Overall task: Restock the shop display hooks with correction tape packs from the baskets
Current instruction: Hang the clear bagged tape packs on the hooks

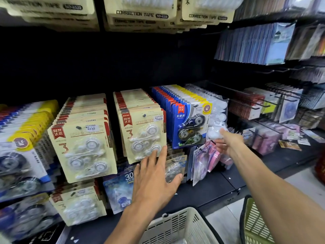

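Nearest, below the display: cream slotted plastic basket [177, 226], green slotted plastic basket [255, 224] beside it on the right. Left hand [154, 180] reaching up with fingers spread, fingertips touching the bottom edge of the front cream three-roll correction tape pack [142, 132]. Right hand [226, 141] extending further, pinching a clear bag of white tape refills [217, 120] hanging just right of the blue two-roll correction tape pack [190, 124].

Stationery shop: price-stickered correction tape packs [143, 132] on display hooks [263, 105], shopping baskets [177, 228] below.
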Tool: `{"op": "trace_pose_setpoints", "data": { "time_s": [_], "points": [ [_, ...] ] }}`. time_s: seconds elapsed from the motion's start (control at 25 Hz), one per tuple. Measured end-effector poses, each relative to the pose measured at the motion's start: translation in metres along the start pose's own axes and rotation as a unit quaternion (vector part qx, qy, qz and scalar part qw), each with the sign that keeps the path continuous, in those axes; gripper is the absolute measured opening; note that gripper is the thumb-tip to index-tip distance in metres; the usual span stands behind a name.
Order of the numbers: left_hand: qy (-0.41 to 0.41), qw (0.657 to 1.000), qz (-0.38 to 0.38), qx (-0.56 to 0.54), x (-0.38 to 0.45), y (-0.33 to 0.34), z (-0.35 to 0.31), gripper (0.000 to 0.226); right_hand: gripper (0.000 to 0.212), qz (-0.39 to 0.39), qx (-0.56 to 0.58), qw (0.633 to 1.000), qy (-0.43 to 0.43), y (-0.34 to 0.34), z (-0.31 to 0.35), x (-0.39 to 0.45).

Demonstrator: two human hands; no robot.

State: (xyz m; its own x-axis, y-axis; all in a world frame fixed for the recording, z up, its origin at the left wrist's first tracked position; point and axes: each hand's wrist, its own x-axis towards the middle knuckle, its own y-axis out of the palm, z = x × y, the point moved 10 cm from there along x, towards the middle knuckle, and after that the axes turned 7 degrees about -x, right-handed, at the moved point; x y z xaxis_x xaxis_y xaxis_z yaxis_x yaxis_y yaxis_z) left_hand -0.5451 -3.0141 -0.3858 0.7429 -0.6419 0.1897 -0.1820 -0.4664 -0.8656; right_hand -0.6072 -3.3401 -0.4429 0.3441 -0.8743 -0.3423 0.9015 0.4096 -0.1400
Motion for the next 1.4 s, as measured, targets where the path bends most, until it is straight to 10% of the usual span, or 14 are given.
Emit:
{"op": "trace_pose_setpoints", "data": {
  "time_s": [0.56,0.92,1.24,1.4],
  "points": [
    [-0.125,0.987,0.100,0.028,-0.058,0.046,0.107,0.088,0.008,0.080,-0.116,0.990,0.004,0.048,-0.177,-0.119],
    [-0.342,0.906,0.242,-0.060,-0.244,0.183,0.251,0.071,0.029,0.308,-0.499,0.810,0.005,0.100,-0.395,-0.162],
    [-0.360,0.880,0.284,-0.123,-0.220,0.278,0.266,0.051,0.046,0.326,-0.558,0.750,0.138,0.077,-0.498,-0.123],
    [-0.402,0.819,0.359,-0.197,-0.243,0.351,0.242,0.063,0.048,0.281,-0.530,0.787,0.142,0.069,-0.518,-0.114]
  ]
}}
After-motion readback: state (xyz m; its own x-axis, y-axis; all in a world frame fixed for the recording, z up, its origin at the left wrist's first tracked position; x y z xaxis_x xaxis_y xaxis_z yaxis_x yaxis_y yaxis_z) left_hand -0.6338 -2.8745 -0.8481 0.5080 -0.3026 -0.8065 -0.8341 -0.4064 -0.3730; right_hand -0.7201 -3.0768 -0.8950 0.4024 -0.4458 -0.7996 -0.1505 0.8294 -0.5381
